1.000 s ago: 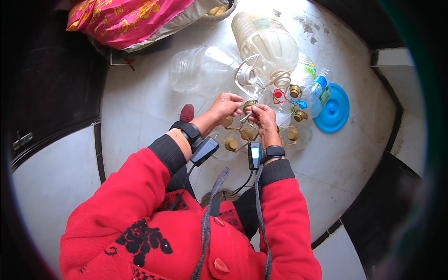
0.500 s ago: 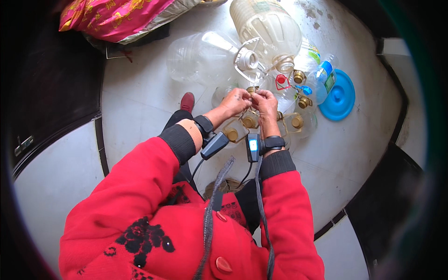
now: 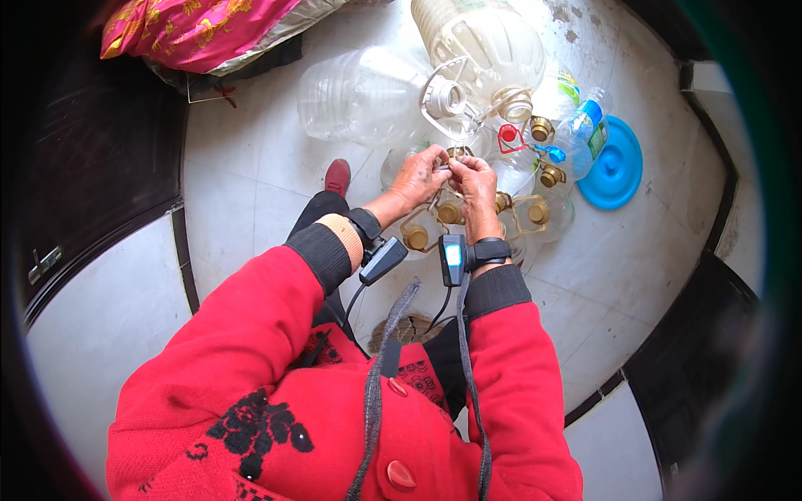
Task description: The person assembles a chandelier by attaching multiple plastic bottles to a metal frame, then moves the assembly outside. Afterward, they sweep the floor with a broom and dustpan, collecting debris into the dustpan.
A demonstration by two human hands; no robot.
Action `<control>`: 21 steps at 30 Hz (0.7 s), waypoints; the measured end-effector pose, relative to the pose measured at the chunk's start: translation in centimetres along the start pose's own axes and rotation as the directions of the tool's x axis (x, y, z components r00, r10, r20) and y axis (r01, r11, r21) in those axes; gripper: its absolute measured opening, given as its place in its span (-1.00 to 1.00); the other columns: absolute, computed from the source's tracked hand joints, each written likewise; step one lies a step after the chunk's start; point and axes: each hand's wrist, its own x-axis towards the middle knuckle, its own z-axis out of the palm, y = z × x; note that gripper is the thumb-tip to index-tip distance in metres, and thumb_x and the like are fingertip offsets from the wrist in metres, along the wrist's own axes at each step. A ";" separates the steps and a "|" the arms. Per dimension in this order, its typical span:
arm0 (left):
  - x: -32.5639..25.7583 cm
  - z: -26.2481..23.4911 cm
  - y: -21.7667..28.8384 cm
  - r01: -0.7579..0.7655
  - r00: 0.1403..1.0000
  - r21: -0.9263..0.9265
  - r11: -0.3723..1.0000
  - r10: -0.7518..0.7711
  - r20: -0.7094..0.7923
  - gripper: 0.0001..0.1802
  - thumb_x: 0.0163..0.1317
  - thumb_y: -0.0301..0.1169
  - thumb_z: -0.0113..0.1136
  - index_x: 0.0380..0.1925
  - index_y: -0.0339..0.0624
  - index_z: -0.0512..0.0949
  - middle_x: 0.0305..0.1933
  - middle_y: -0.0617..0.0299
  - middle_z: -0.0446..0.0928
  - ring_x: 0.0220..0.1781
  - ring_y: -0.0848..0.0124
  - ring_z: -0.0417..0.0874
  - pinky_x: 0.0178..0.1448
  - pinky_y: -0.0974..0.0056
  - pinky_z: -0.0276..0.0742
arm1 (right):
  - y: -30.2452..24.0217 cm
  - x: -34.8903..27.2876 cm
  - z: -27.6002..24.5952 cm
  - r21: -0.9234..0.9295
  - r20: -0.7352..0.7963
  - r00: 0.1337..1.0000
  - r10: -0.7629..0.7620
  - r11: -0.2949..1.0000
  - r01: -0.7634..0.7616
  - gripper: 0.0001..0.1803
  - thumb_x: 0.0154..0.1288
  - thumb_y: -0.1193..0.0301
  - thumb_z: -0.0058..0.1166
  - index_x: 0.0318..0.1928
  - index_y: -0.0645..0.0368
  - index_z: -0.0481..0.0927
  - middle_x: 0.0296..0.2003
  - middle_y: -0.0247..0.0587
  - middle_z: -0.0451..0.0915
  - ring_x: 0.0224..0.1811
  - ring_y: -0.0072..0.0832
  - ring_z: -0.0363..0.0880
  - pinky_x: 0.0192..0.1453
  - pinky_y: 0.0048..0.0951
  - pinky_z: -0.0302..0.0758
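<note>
- One pink bag (image 3: 196,37) lies at the far left.
- One red shoe (image 3: 337,177) rests on the floor (image 3: 251,209), left of the hands.
- One big bottle (image 3: 359,96) lies on its side, far of the left hand, its long axis running left to right, white neck pointing right.
- The left hand (image 3: 416,181) has its fingers bunched together at the cord; I cannot tell whether they grip it.
- One pale cord (image 3: 444,167) lies right at the fingertips, between the hands; its short visible part runs roughly left to right, neither hand clearly nearer.
- The right hand (image 3: 474,188) pinches the cord between thumb and finger.
- One jug (image 3: 480,50) lies beyond, its neck pointing near.
- At least seven gold caps (image 3: 449,212) show around the hands, one just far of the fingertips.
- One red cap (image 3: 509,134) and one blue cap (image 3: 553,154) lie to the right.
- One blue-labelled bottle (image 3: 589,125) lies farther right.
- One round blue lid (image 3: 611,167) is rightmost.
</note>
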 end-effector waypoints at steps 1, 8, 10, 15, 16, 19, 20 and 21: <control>0.1 0.0 -0.1 -0.036 0.999 0.017 0.999 0.036 -0.006 -0.78 -0.07 -0.39 0.16 -0.37 -0.19 0.46 -0.67 0.25 0.39 -0.61 0.47 0.37 -0.46 0.34 0.34 | -0.1 0.0 -0.2 0.014 0.021 1.000 -0.002 1.000 0.002 -0.87 -0.06 0.54 0.13 -0.45 0.22 0.45 -0.59 -0.34 0.47 -0.67 -0.65 0.40 -0.64 -0.71 0.35; 0.6 -0.5 -0.3 -0.027 0.998 0.042 0.999 0.024 0.056 -0.81 -0.06 -0.38 0.13 -0.43 -0.23 0.54 -0.56 0.16 0.51 -0.52 0.51 0.48 -0.40 0.41 0.39 | -0.2 0.2 -0.9 0.022 0.100 0.991 0.084 0.996 -0.087 -0.91 -0.03 0.54 0.09 -0.45 0.20 0.47 -0.56 -0.34 0.49 -0.61 -0.63 0.46 -0.56 -0.66 0.45; 0.8 -0.6 -0.3 0.013 0.996 0.060 0.998 -0.018 0.086 -0.79 -0.06 -0.37 0.12 -0.42 -0.24 0.54 -0.55 0.15 0.52 -0.51 0.51 0.50 -0.38 0.41 0.40 | -0.1 0.3 -0.8 0.058 0.116 0.992 0.048 0.997 -0.055 -0.91 -0.04 0.53 0.08 -0.45 0.20 0.47 -0.56 -0.34 0.49 -0.61 -0.63 0.46 -0.56 -0.67 0.45; 1.2 -0.6 -0.7 0.045 0.994 -0.031 0.999 -0.042 0.105 -0.77 -0.07 -0.35 0.12 -0.44 -0.29 0.55 -0.56 0.16 0.53 -0.50 0.51 0.49 -0.37 0.39 0.40 | 0.0 0.4 -0.7 -0.002 0.115 0.990 0.078 0.997 -0.078 -0.91 -0.05 0.51 0.07 -0.45 0.17 0.46 -0.56 -0.34 0.49 -0.59 -0.63 0.47 -0.54 -0.67 0.44; 1.2 -0.6 -0.9 0.049 0.993 -0.024 0.998 -0.047 0.111 -0.77 -0.07 -0.35 0.12 -0.45 -0.30 0.55 -0.56 0.17 0.53 -0.50 0.52 0.49 -0.37 0.40 0.40 | 0.0 0.3 -0.7 -0.002 0.128 0.989 0.080 0.997 -0.080 -0.91 -0.05 0.51 0.07 -0.45 0.16 0.46 -0.56 -0.35 0.49 -0.59 -0.63 0.47 -0.54 -0.67 0.44; 1.4 -0.4 -1.6 0.081 0.989 -0.019 0.997 -0.078 0.127 -0.78 -0.07 -0.37 0.12 -0.47 -0.32 0.54 -0.56 0.20 0.52 -0.50 0.54 0.47 -0.38 0.41 0.39 | 0.2 0.3 -0.7 -0.012 0.136 0.987 0.086 0.996 -0.085 -0.91 -0.05 0.48 0.08 -0.45 0.15 0.46 -0.56 -0.36 0.50 -0.58 -0.63 0.47 -0.52 -0.68 0.42; 1.4 -0.3 -1.8 0.086 0.989 -0.047 0.995 -0.080 0.127 -0.79 -0.07 -0.38 0.12 -0.48 -0.32 0.54 -0.56 0.22 0.52 -0.50 0.55 0.46 -0.38 0.42 0.38 | 0.2 0.3 -0.7 -0.016 0.134 0.987 0.087 0.996 -0.086 -0.90 -0.05 0.47 0.08 -0.45 0.14 0.46 -0.55 -0.36 0.50 -0.58 -0.63 0.47 -0.50 -0.68 0.41; 1.5 -0.3 -2.0 0.089 0.989 -0.075 0.993 -0.079 0.128 -0.80 -0.07 -0.39 0.12 -0.48 -0.32 0.54 -0.57 0.24 0.51 -0.50 0.56 0.45 -0.39 0.43 0.37 | 0.3 0.4 -0.7 -0.022 0.150 0.986 0.074 0.997 -0.072 -0.90 -0.05 0.46 0.09 -0.45 0.13 0.47 -0.55 -0.37 0.51 -0.57 -0.63 0.48 -0.49 -0.68 0.41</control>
